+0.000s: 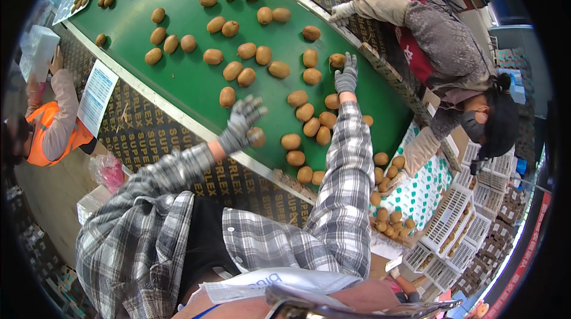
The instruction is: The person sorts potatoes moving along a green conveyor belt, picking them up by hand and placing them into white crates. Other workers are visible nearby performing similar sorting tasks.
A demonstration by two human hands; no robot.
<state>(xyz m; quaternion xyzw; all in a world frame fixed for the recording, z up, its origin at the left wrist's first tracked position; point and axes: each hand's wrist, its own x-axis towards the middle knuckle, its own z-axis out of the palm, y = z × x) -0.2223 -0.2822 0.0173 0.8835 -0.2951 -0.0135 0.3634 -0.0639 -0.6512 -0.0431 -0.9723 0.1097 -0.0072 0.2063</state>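
Note:
Many loose kiwifruit (279,69) lie spread over a green conveyor belt (272,113). My left hand (243,123), in a grey knit glove, is over the belt's near edge with its fingers spread; one kiwifruit (256,137) lies just below its fingertips. Farther out, my right hand (346,73), gloved the same way, reaches across the belt. Its fingertips are at a single kiwifruit (337,60) beside them, and the fingers are extended, not closed round it. Several kiwifruit (311,127) form a curved group between my two arms, partly hidden by the right sleeve.
At right, a co-worker (450,46) has one gloved hand on the belt's far rail (308,4), the other among kiwifruit on a patterned padded surface (424,185). White plastic crates (447,221) are stacked beyond. Another person in an orange vest (58,133) stands left, near a printed sheet (98,96).

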